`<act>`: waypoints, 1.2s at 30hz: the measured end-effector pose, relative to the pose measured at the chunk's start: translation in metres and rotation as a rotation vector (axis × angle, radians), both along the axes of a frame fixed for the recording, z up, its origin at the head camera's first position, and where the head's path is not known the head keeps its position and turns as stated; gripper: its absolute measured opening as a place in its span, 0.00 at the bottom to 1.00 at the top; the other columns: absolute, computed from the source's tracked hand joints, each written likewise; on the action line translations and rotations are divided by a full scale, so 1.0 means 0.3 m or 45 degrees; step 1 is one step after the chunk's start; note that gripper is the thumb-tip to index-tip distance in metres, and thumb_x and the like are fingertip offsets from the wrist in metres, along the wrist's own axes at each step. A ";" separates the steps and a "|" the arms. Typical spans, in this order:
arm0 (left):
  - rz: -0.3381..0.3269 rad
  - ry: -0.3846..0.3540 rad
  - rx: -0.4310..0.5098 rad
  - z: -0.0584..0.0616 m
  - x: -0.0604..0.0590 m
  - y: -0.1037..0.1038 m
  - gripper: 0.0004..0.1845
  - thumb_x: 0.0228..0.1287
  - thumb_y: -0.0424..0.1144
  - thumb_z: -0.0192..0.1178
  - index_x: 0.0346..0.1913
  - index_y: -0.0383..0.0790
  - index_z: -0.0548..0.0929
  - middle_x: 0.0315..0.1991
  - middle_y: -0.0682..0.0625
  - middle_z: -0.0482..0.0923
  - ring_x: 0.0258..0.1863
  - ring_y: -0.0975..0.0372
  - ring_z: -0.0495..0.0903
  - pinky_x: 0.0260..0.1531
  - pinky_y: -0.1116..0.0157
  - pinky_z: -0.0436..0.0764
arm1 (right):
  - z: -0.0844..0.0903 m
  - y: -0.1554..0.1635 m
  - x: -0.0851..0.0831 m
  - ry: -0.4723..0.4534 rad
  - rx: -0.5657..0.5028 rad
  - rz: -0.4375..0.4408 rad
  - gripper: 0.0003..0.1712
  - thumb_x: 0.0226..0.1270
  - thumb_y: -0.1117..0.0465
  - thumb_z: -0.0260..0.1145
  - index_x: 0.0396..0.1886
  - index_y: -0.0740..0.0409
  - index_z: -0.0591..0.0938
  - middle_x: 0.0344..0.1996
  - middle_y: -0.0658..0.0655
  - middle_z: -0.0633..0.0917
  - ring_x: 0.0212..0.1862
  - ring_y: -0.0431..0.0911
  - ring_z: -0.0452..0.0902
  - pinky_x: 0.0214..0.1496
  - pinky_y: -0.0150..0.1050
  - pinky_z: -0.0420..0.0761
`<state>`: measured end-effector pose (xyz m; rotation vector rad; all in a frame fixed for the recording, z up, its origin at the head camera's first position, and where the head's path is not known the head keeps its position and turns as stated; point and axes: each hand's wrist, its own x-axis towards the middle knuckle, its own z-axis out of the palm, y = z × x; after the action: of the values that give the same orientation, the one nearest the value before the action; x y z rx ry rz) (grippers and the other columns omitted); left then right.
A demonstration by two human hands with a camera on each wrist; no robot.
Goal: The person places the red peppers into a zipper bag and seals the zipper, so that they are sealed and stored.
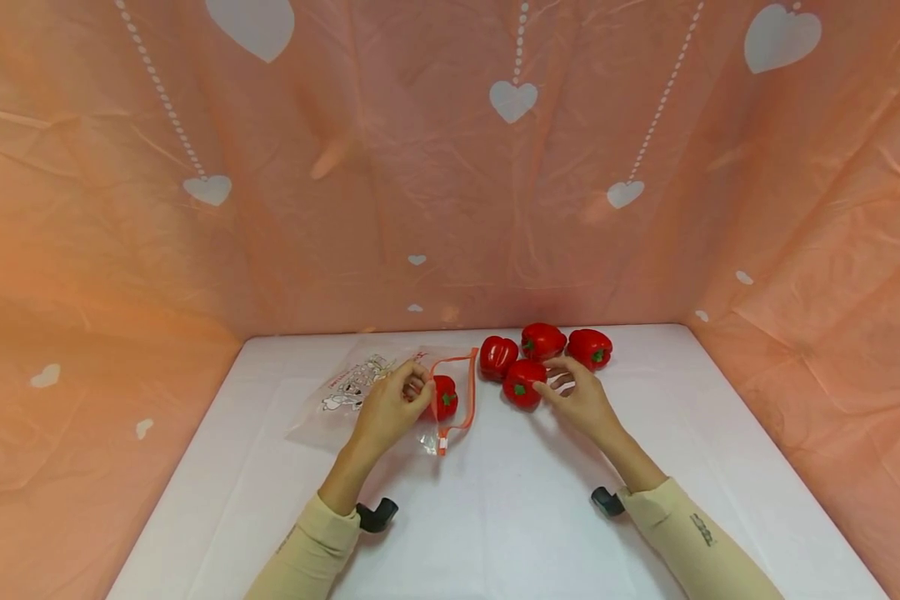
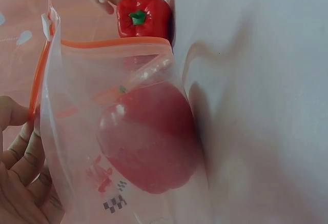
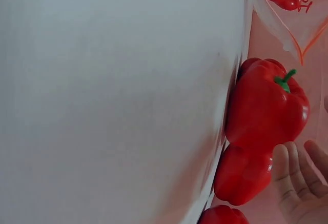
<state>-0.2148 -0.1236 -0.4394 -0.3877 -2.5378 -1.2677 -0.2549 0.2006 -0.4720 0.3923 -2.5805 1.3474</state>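
My left hand (image 1: 399,403) pinches the orange-edged rim of a clear zip bag (image 1: 330,421) between thumb and fingers, drawing its mouth open. Inside the bag lies one red bell pepper (image 1: 447,397), seen through the film in the left wrist view. My right hand (image 1: 581,398) is at the right side of another red bell pepper (image 1: 522,385), thumb and fingers spread and loosely bent. In the right wrist view, the fingertips (image 3: 281,155) stand close beside the peppers without wrapping round one.
Behind the nearest pepper are a left pepper (image 1: 498,357), a middle one (image 1: 543,341) and a right one (image 1: 590,348). They lie near the back edge of the white table (image 1: 495,517). An orange curtain with hearts (image 1: 450,208) hangs behind.
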 end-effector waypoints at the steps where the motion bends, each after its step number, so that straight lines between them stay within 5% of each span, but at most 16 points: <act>1: 0.002 -0.002 -0.001 0.000 0.000 0.000 0.03 0.66 0.40 0.64 0.39 0.47 0.81 0.30 0.57 0.81 0.30 0.66 0.79 0.36 0.63 0.80 | -0.002 -0.002 -0.001 -0.007 0.003 -0.006 0.26 0.61 0.59 0.75 0.57 0.62 0.79 0.45 0.61 0.84 0.40 0.50 0.81 0.39 0.32 0.82; 20: -0.020 0.010 -0.006 -0.006 -0.006 -0.008 0.03 0.66 0.40 0.64 0.39 0.47 0.80 0.30 0.57 0.81 0.30 0.66 0.80 0.36 0.63 0.80 | -0.010 -0.060 0.006 -0.097 0.135 -0.108 0.36 0.57 0.47 0.77 0.59 0.60 0.75 0.52 0.61 0.77 0.46 0.54 0.78 0.43 0.44 0.84; 36: -0.014 0.002 -0.011 -0.003 -0.003 -0.007 0.03 0.66 0.39 0.64 0.38 0.47 0.80 0.30 0.57 0.81 0.30 0.66 0.79 0.36 0.63 0.80 | -0.014 -0.061 -0.012 -0.112 0.168 -0.116 0.31 0.60 0.58 0.76 0.59 0.65 0.75 0.49 0.64 0.79 0.45 0.55 0.80 0.46 0.47 0.84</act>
<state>-0.2157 -0.1256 -0.4402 -0.4049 -2.5440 -1.2596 -0.2586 0.1822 -0.4763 0.2375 -2.7324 1.1942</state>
